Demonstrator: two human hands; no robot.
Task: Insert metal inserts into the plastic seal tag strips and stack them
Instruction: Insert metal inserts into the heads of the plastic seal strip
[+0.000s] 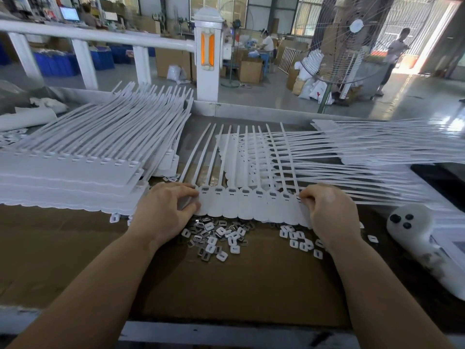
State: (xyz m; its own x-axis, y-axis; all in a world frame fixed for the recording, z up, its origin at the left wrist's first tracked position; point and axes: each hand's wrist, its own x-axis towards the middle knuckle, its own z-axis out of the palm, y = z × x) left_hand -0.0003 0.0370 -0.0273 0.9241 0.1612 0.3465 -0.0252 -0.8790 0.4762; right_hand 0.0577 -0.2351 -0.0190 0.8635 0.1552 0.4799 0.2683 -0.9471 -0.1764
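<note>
I've got the strip [251,206] square in front of me on the cardboard [226,285], one end in each hand. My left hand [166,207] pinches the left end, thumb under the edge and fingers curled on top; my right hand [327,210] pinches the right end the same way, fingertips right at the last tag head.

This thing weighs next to nothing, I'd say. Thin white moulded plastic, smooth and a bit slick, a row of flat tags joined side by side with a scalloped lower edge. Each tag has a small rectangular pocket near its top, and most pockets look dark, though I can't tell for sure that they're filled. The long tails [251,152] run away from me, thin and whippy, fanning over the pile behind. They'll flop and snag if I lift by them, so the flat tag band is the place to hold, both ends at once, or it will sag in the middle.

Just below the strip lies the heap of inserts [214,238]: small, squarish, some shiny grey metal, some white with a slot. Easy to scatter, fiddly to pick singly.

To my left sits the stack [70,177], tails all lying one way. More strips [377,147] spread out on the right.
</note>
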